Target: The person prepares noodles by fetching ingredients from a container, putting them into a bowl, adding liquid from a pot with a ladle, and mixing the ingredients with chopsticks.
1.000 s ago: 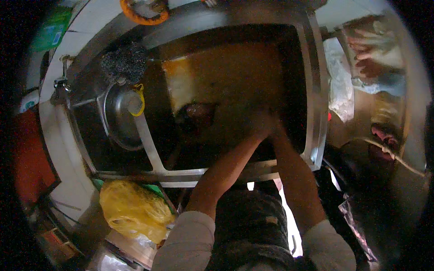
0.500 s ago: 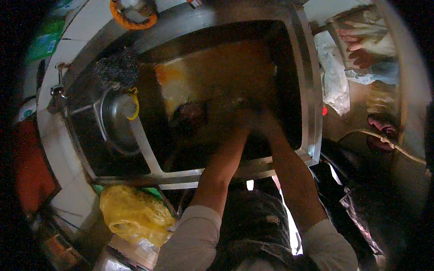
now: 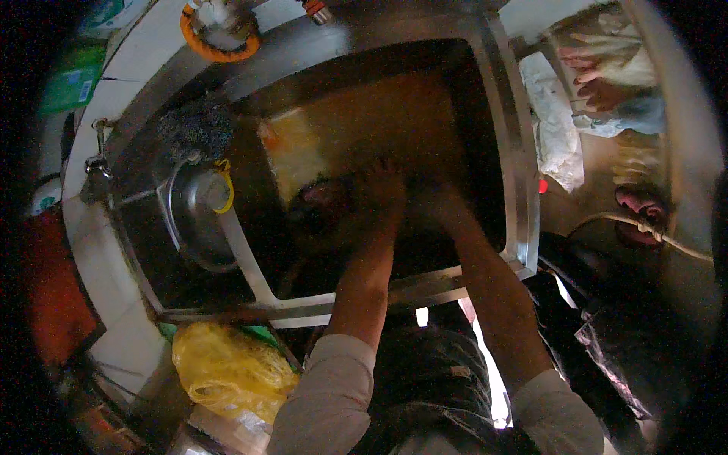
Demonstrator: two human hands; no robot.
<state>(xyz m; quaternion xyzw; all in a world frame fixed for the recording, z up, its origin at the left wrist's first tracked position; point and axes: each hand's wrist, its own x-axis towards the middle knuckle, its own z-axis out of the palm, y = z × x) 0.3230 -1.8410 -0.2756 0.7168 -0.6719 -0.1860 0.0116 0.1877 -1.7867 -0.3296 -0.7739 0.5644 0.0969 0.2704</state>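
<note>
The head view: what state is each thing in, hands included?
Left hand: spread open, down in the sink.
Right hand: in the sink, too dim and blurred to tell.
Sink: uncovered; any water too dark to judge.
Yellow bag: crumpled.
Dark mesh: bunched up.
Orange hose: curved into a loop.
Pale glove: limp, unworn.
Sleeves: end near the elbows.

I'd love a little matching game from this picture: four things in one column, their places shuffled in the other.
Things:
1. Left hand
2. Yellow plastic bag
3. Orange curved tube
4. Crumpled white sheet

Places:
A. Just right of the sink
B. At the larger basin
C. Near the picture's top edge
D. In the picture's lower left

Pairs: 1-B, 2-D, 3-C, 4-A
</note>
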